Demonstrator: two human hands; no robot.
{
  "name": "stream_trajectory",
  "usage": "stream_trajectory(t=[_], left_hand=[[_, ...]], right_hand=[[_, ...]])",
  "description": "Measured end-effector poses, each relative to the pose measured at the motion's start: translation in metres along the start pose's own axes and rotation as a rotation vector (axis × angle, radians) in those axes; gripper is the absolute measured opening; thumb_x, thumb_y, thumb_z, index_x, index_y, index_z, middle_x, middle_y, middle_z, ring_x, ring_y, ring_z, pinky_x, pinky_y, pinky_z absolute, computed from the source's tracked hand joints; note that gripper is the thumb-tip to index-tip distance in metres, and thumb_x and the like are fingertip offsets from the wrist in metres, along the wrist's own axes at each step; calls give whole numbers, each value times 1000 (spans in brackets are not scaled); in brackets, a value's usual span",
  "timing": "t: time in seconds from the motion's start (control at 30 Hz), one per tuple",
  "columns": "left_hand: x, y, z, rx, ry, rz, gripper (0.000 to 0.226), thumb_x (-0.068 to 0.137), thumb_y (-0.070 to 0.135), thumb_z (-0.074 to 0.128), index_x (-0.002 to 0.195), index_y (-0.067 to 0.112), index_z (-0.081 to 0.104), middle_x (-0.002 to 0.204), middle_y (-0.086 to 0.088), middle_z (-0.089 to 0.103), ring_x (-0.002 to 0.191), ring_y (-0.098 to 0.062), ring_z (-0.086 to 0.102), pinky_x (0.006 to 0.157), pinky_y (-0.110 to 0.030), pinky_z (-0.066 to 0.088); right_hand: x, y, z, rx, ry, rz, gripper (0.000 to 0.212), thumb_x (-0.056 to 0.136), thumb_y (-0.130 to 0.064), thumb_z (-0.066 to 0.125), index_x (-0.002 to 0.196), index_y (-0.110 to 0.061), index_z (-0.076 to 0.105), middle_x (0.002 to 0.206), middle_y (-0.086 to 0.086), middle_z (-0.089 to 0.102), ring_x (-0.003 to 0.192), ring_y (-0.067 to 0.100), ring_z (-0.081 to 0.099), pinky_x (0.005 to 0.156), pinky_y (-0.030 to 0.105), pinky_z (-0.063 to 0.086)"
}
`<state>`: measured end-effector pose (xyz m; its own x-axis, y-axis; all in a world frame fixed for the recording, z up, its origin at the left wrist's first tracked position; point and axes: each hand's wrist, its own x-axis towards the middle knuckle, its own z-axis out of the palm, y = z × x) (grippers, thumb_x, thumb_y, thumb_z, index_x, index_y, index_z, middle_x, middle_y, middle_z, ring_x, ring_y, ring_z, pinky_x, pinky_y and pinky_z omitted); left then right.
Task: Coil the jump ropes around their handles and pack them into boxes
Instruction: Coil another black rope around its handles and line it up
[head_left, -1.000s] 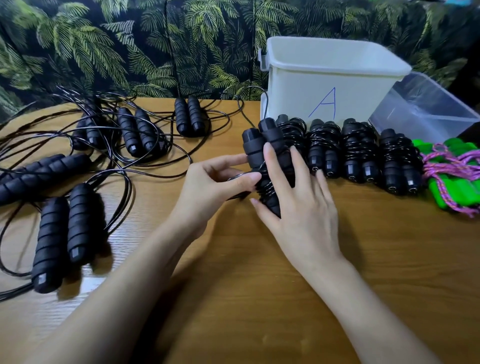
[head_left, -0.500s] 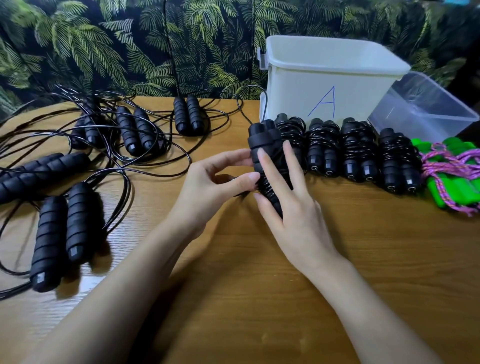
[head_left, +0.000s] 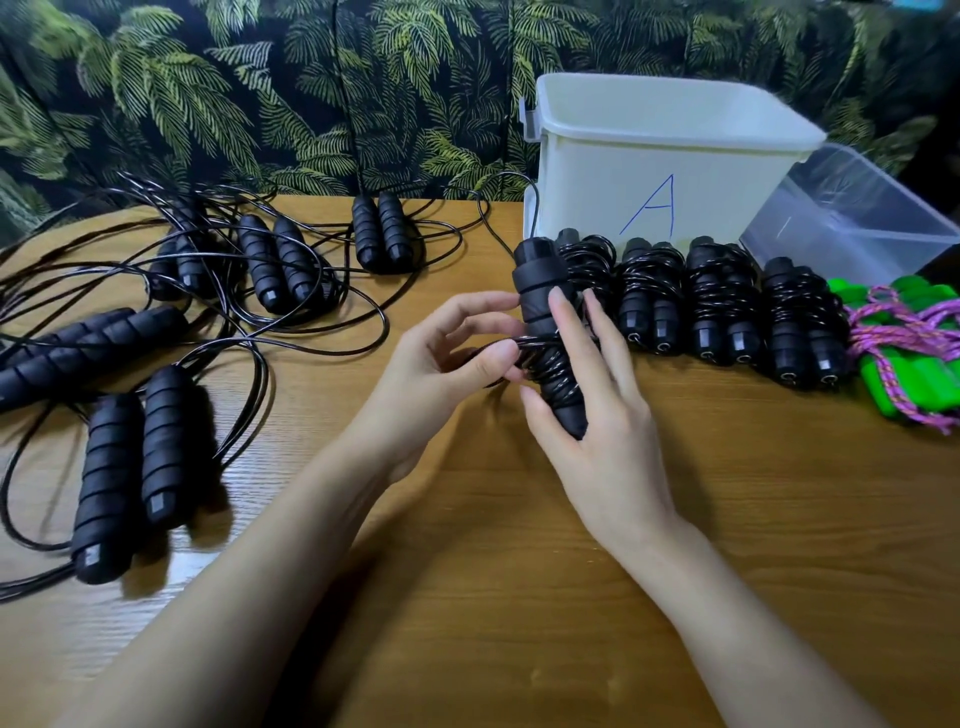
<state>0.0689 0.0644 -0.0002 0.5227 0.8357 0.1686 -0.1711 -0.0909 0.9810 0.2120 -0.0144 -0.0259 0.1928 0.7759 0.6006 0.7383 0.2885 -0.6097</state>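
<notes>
My right hand (head_left: 597, 415) holds a pair of black jump rope handles (head_left: 540, 301) upright over the table, thumb below and fingers along the far side. My left hand (head_left: 441, 374) pinches the black cord (head_left: 545, 364) where it wraps around the lower half of those handles. Behind them, several coiled black ropes (head_left: 722, 306) lie in a row in front of the white box marked A (head_left: 654, 156). A green-handled rope with pink cord (head_left: 904, 348) lies at the right end of the row.
Several uncoiled black ropes (head_left: 130, 467) lie tangled across the left half of the wooden table (head_left: 519, 597). A clear plastic box (head_left: 852, 218) leans behind the row at the right. A leaf-print backdrop closes off the far table edge.
The handle pair has been lifted and tipped more upright, away from the row. My left hand's fingers have shifted onto the cord wrapped at the handles' middle.
</notes>
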Motion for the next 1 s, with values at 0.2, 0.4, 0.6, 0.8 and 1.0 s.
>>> stream_trajectory(t=[0.2, 0.4, 0.6, 0.8, 1.0], left_hand=[[3, -5, -5, -113, -18, -121, 54, 82, 20, 70, 133, 29, 53, 122, -1, 69, 106, -14, 66, 86, -25, 51], [4, -2, -6, -195, -29, -121, 67, 81, 17, 70, 144, 23, 46, 114, -9, 70, 105, -16, 65, 84, -23, 50], [3, -2, -3, -100, 190, -82, 66, 71, 23, 84, 131, 26, 55, 97, -5, 70, 92, -14, 68, 75, -22, 52], [3, 2, -3, -36, 260, -49, 65, 63, 29, 80, 124, 20, 58, 85, -2, 68, 83, -11, 67, 77, -23, 52], [4, 5, -8, -27, 227, -3, 55, 66, 25, 78, 117, 22, 61, 80, 0, 69, 81, -7, 67, 74, -19, 50]], right_hand=[[-1, -4, 2, 165, -28, -4, 62, 93, -16, 64, 149, -21, 36, 156, 13, 35, 145, 9, 31, 111, 8, 23], [1, -8, 1, 352, -134, 26, 58, 95, -25, 54, 147, -28, 30, 156, 5, 36, 147, 10, 29, 118, 21, 23], [2, -5, 5, 101, -159, -5, 61, 99, -34, 44, 155, -24, 22, 163, 2, 24, 148, 3, 19, 114, 9, 17], [4, -1, 0, 267, -186, 68, 54, 102, -24, 48, 151, -26, 26, 158, -8, 28, 145, -6, 22, 112, 8, 18], [8, 0, -6, 455, -230, 146, 52, 102, -18, 44, 149, -27, 25, 152, -22, 29, 142, -11, 23, 111, 8, 19]])
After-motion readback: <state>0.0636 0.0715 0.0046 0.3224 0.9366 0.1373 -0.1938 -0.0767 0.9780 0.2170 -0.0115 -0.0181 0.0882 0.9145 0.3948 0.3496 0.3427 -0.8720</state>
